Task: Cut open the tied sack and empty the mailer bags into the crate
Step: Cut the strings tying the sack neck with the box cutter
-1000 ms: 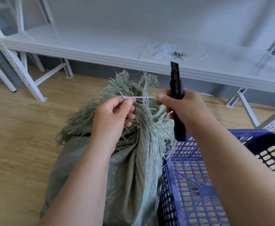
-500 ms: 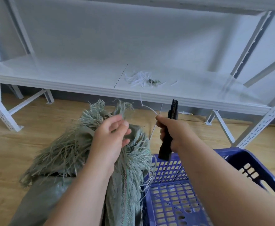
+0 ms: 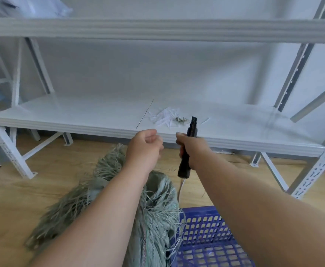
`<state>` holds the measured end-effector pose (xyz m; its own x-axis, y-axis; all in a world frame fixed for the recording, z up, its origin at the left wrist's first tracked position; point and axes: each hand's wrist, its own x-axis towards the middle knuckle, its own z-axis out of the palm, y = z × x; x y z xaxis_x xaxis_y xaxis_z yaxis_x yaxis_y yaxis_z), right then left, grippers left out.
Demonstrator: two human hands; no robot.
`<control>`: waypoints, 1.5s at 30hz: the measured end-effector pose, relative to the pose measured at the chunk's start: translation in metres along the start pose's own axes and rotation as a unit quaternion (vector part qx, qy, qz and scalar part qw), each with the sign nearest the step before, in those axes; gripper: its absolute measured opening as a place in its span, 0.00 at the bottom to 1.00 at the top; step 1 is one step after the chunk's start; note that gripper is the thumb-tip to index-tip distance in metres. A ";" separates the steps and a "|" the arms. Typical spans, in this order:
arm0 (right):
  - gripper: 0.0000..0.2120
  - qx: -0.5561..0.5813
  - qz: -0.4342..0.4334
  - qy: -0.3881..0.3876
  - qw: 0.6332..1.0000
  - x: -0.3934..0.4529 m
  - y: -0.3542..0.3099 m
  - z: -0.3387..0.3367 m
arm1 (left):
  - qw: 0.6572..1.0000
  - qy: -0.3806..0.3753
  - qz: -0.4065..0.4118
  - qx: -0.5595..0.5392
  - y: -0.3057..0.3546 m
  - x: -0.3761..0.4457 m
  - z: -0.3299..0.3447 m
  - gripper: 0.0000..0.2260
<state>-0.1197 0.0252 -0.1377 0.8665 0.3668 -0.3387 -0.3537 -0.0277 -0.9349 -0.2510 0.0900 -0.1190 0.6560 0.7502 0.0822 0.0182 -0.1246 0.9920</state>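
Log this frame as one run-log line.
left hand: fingers curled, contents unclear | right hand: grips black cutter | sack: frayed top, below hands | crate: right of sack | shelf: cut scraps

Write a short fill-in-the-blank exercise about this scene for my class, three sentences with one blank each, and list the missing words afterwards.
1. The right hand grips a black ____.
2. The crate beside the sack is ____ in colour.
3. White scraps lie on the lower ____ of the white rack.

Missing words: knife; blue; shelf
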 end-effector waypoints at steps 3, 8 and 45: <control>0.07 0.000 -0.002 -0.040 0.999 -0.020 0.035 -0.005 | 1.000 0.013 -0.006 0.021 -0.015 -0.016 -0.010 0.14; 0.12 0.020 0.060 -0.128 0.990 -0.063 0.077 -0.010 | 0.998 0.050 -0.031 0.033 -0.050 -0.066 -0.046 0.10; 0.15 -0.064 0.068 -0.182 0.979 -0.129 0.128 0.012 | 0.987 0.125 -0.099 0.019 -0.115 -0.105 -0.110 0.08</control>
<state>-0.2808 -0.0140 -0.2126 0.6234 0.6581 -0.4222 -0.3900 -0.2062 -0.8974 -0.4049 0.0973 -0.2310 0.4298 0.8986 -0.0879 0.1596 0.0202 0.9870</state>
